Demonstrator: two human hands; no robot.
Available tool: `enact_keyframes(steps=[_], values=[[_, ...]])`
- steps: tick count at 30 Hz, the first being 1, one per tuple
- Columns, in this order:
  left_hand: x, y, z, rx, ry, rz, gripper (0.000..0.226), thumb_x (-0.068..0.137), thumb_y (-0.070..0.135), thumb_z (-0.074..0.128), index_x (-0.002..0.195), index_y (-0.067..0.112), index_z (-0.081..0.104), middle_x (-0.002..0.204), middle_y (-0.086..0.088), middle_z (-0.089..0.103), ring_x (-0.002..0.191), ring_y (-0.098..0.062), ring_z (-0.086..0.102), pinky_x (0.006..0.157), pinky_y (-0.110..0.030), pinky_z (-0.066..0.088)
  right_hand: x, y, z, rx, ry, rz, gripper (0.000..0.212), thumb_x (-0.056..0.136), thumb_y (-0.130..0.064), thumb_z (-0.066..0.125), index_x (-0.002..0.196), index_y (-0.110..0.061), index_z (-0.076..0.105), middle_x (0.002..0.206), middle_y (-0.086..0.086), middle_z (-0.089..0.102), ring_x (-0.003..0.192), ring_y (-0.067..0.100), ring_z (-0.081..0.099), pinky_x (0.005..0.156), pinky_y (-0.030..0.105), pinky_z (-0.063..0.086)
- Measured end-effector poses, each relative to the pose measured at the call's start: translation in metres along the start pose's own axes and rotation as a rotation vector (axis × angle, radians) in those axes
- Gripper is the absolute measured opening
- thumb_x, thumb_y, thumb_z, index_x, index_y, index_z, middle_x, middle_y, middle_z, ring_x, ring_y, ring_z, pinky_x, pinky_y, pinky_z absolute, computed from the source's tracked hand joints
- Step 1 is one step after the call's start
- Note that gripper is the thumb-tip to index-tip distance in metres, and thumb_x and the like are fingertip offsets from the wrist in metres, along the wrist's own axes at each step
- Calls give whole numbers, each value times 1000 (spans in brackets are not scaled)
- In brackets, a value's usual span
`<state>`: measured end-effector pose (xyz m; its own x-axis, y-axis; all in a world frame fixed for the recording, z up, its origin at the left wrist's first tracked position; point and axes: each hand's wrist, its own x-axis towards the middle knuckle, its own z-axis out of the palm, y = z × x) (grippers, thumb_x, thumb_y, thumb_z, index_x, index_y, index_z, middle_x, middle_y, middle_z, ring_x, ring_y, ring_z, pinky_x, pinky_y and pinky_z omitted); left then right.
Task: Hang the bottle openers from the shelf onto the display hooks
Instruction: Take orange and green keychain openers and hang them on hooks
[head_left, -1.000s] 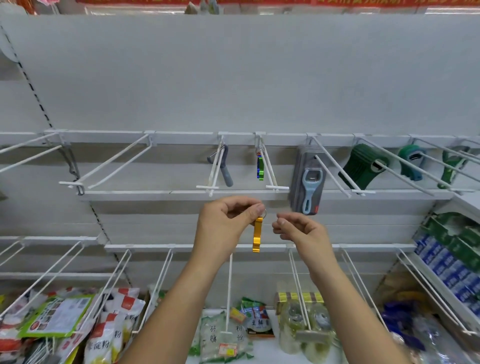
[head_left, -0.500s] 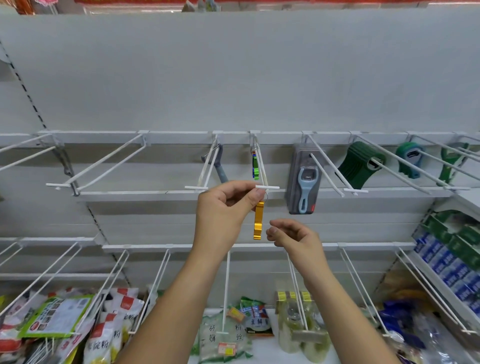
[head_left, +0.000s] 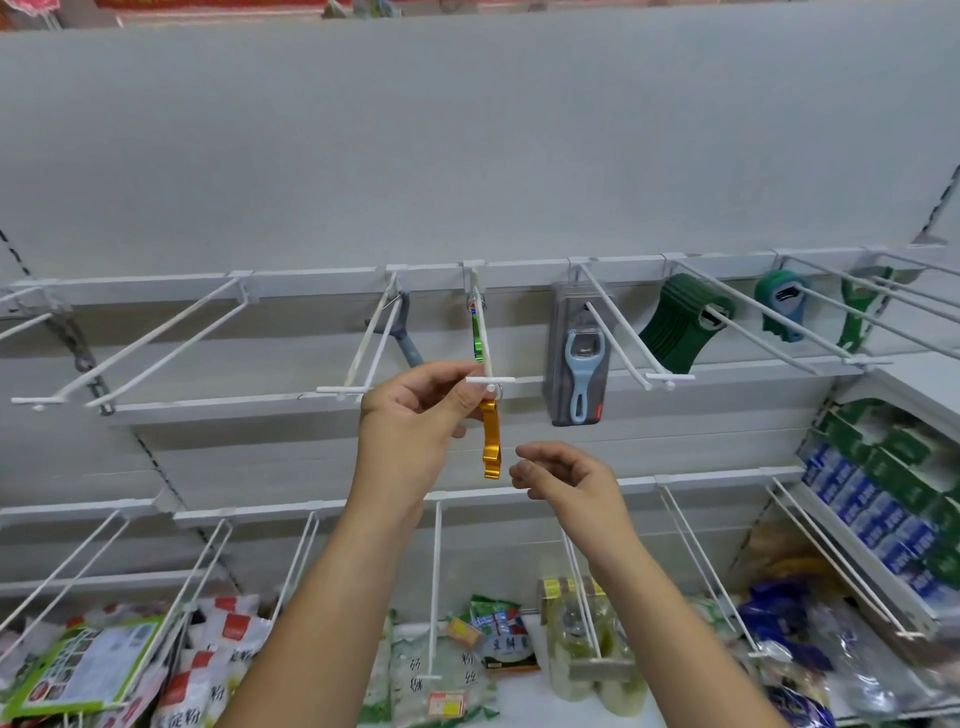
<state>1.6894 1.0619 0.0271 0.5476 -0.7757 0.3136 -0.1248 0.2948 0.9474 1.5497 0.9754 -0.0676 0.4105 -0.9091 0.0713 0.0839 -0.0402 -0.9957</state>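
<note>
Pinching the top of a slim gold metal bottle opener (head_left: 490, 439), the left hand (head_left: 415, 426) holds its key ring at the tip of a white wire display hook (head_left: 485, 358). Just below and right, the right hand (head_left: 566, 480) hangs loosely curled, gripping nothing. Farther back on that hook hangs a green bottle opener (head_left: 475, 332), against the grey back panel (head_left: 467, 156).
</note>
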Motion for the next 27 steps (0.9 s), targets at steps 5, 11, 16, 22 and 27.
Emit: enact_keyframes(steps=[5, 11, 16, 22, 27], values=[[3, -6, 0, -61, -2, -47, 12, 88, 16, 69, 96, 23, 75, 89, -3, 79, 90, -24, 76, 71, -32, 55, 2, 3, -3, 5, 4, 20, 16, 91, -8, 68, 103, -18, 74, 92, 6, 78, 91, 20, 74, 83, 30, 59], [10, -13, 4, -103, 36, -77, 13, 90, 12, 68, 95, 22, 76, 88, -1, 79, 87, -21, 75, 70, -32, 59, 2, 4, -7, 16, 22, 36, 17, 93, -7, 64, 104, -16, 73, 90, 4, 78, 90, 20, 74, 85, 33, 59], [32, -26, 12, -59, 107, -20, 17, 92, 10, 69, 88, 25, 76, 82, 3, 78, 76, -15, 69, 58, -26, 56, 2, 4, -10, 26, 31, 37, 17, 93, -5, 63, 102, -15, 73, 89, 5, 78, 89, 20, 74, 83, 31, 58], [76, -41, 13, 44, 87, 74, 12, 93, 9, 68, 103, 10, 76, 92, -4, 78, 82, -14, 72, 74, -25, 60, 1, 6, -16, 36, 48, 41, 17, 93, -2, 63, 100, -13, 74, 88, 7, 78, 85, 18, 74, 77, 25, 58], [117, -60, 20, 70, 127, 56, 12, 92, 15, 71, 101, 14, 78, 93, -3, 78, 88, -23, 74, 77, -41, 61, 2, 8, -28, 36, 76, 48, 17, 92, 0, 63, 99, -11, 74, 87, 9, 78, 84, 17, 74, 76, 22, 58]])
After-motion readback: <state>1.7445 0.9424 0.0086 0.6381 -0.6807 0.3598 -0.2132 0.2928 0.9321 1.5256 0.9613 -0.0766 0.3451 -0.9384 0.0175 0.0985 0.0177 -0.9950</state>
